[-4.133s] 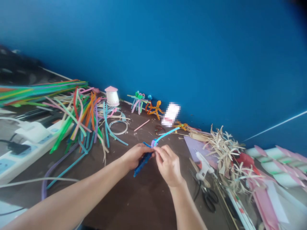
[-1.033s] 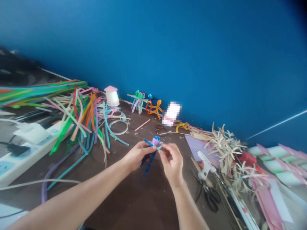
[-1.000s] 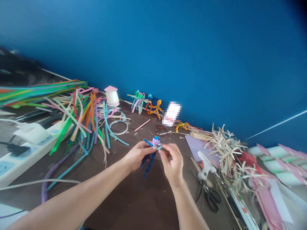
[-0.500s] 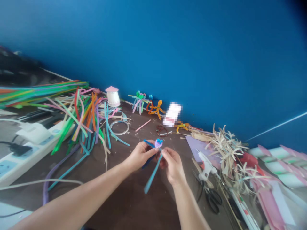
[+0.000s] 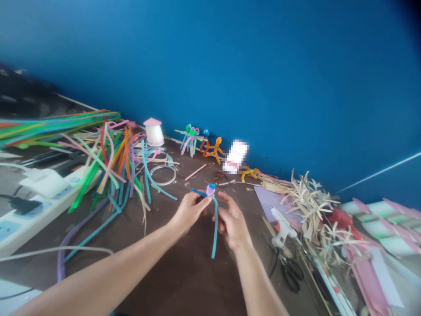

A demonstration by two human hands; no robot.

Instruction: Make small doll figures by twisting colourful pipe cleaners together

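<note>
Pinched between the thumb and fingers of my left hand (image 5: 190,210) is a small pipe cleaner figure (image 5: 211,190), with a lilac head topped in blue. A dark blue pipe cleaner arm (image 5: 198,192) sticks out of it to the left. From its right side a long light blue pipe cleaner (image 5: 215,228) hangs down in front of the table. My right hand (image 5: 233,221) is just right of that strand, index finger and thumb apart, with nothing seen between them. Its lower fingers are curled and partly hidden; whether they touch the strand I cannot tell.
Loose pipe cleaners (image 5: 121,153) lie in a heap on the left, near a power strip (image 5: 19,224). Finished figures (image 5: 215,150) and a white cup with a pink roof (image 5: 154,133) stand along the blue wall. To the right are a glue gun (image 5: 283,226), scissors (image 5: 291,274) and dried husk flowers (image 5: 309,197).
My right hand has let go of the light blue strand and its fingers have spread. The strand now hangs nearly straight down. My left hand and the figure have shifted slightly left and up.
</note>
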